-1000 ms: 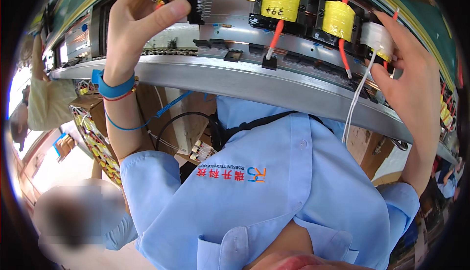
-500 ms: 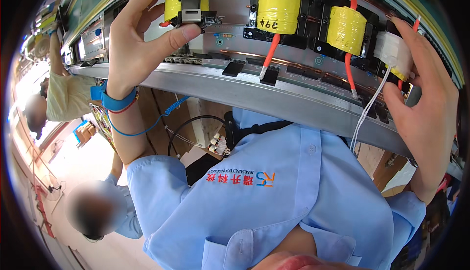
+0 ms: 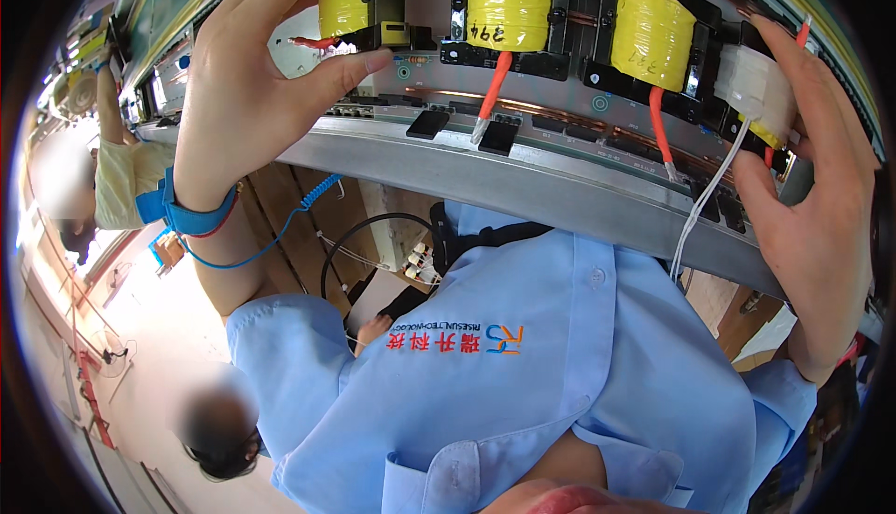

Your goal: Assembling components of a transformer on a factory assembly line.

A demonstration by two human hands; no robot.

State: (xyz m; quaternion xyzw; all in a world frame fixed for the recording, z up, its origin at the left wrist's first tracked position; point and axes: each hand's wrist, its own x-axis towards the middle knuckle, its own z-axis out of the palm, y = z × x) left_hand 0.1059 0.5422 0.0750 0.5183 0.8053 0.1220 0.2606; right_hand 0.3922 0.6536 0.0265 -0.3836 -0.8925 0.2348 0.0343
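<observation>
My left hand, wearing a blue wrist strap, is closed round a transformer with yellow tape and a black core. It is at the left end of the row, its thumb by the core's lower edge. On the right, my right hand grips a transformer wrapped in white tape, with yellow tape below and thin white leads hanging from it. Between my hands, two yellow-taped transformers with red-sleeved leads sit on the grey circuit board.
A metal rail runs along the board's near edge, with black tabs on it. From the strap a coiled blue cord hangs down. Two people are at the left. Another hand shows below the rail.
In my left hand the left-end transformer has turned, its yellow side showing more. The board and its parts sit slightly further left and higher in view. My right hand keeps its grip.
</observation>
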